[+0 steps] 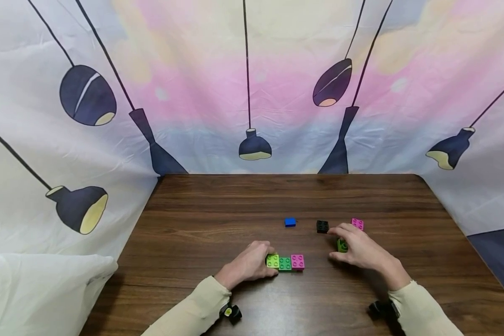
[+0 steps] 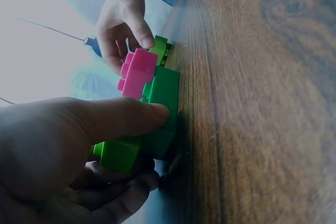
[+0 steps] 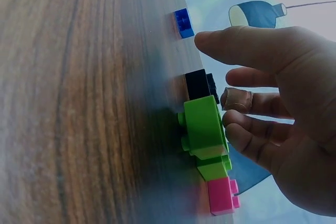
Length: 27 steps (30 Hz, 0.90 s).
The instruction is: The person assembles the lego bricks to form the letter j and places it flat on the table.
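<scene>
My left hand pinches a small build of toy building bricks between thumb and fingers. In it a lime brick and a pink brick sit on the two ends of a longer green brick, whose middle studs show between them. My right hand hovers around a light green brick, thumb and fingers spread apart with nothing between them. That brick lies on its side in the right wrist view, with more light green just behind it, both partly hidden by the hand in the head view.
Beyond the right hand's fingertips stands a black brick, with a loose pink brick behind the hand. A blue brick lies farther left on the brown wooden table. A printed cloth hangs along the table's far edge.
</scene>
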Motion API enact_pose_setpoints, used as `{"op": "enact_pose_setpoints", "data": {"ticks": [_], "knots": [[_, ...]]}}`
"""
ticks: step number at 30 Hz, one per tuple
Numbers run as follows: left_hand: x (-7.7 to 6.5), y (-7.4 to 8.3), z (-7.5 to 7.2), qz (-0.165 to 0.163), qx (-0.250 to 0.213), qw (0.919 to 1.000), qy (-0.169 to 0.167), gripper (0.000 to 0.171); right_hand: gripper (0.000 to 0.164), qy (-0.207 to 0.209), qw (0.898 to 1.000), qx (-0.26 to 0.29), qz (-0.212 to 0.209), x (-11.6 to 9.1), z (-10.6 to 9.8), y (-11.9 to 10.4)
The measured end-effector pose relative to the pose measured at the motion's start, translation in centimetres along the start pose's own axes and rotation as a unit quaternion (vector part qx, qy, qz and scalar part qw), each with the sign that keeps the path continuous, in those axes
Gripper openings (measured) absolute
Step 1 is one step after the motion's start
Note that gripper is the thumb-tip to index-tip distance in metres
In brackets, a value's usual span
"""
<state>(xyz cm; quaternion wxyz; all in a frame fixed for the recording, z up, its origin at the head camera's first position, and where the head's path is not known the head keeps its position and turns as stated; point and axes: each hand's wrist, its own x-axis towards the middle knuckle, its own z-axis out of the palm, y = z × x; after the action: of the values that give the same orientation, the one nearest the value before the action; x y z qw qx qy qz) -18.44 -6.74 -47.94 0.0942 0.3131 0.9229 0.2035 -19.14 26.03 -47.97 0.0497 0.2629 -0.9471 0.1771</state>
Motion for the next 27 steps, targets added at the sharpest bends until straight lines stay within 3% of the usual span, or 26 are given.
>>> {"op": "enact_pose_setpoints", "data": {"ticks": [16, 27], "knots": [[0.02, -0.12, 0.10, 0.001, 0.010, 1.0000, 0.000, 0.045, 0.051, -0.001, 1.000, -0.016, -0.004, -0.48, -0.06, 0.38], [0.14, -0.08, 0.13, 0.004, 0.009, 0.9999, 0.000, 0.042, 0.046, 0.021, 0.999, -0.035, -0.013, -0.71, -0.05, 0.93]]}}
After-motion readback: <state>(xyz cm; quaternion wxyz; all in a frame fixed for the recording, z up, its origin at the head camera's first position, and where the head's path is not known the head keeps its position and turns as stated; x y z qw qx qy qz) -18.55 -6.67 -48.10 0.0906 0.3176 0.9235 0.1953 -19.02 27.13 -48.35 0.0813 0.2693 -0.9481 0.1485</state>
